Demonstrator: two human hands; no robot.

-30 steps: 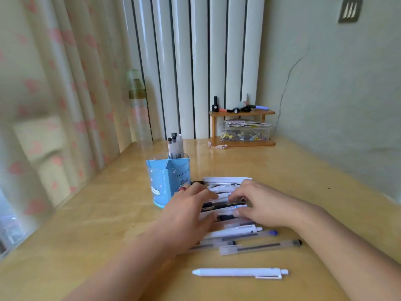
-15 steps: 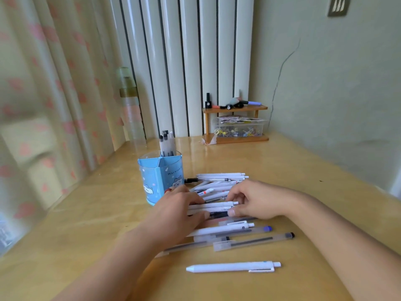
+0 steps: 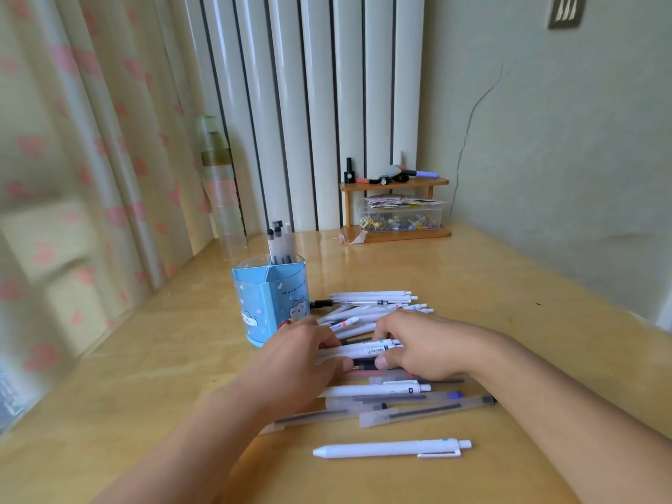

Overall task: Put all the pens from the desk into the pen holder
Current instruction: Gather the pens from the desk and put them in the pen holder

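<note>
- Pens [image 3: 371, 314] heaped loose on wooden desk [image 3: 509, 303], right of and just beside blue pen holder [image 3: 271, 303]; white click pens at far end, frosted translucent ones nearer.
- Middle of heap covered by both hands: left hand [image 3: 294, 361] and right hand [image 3: 422, 343] facing each other, fingers curled over a small bunch of white pens [image 3: 363, 349], thumb tips nearly meeting at a dark pen section.
- Grip only partly closed, gathering rather than lifting; bunch resting on pile, not clear of desk as far as can be seen. Exact count held: cannot tell.
- Single white click pen [image 3: 391, 449] lying apart, nearest to camera, untouched.
- Few capped clear pens [image 3: 280, 241] already upright in holder's rear compartment; front compartments apparently empty.
- Judged early in task: handful stored, well over a dozen left on desk.
- Farther back: small wooden shelf [image 3: 396, 185] against radiator, with markers on top and clear box of clips [image 3: 400, 218] below; clear bottle [image 3: 222, 198] by curtain.
- Hidden or unclear: pens under palms, fingertips of both hands, holder's interior floor; red spot at left hand's far edge unidentifiable; left edge of view blurred.
</note>
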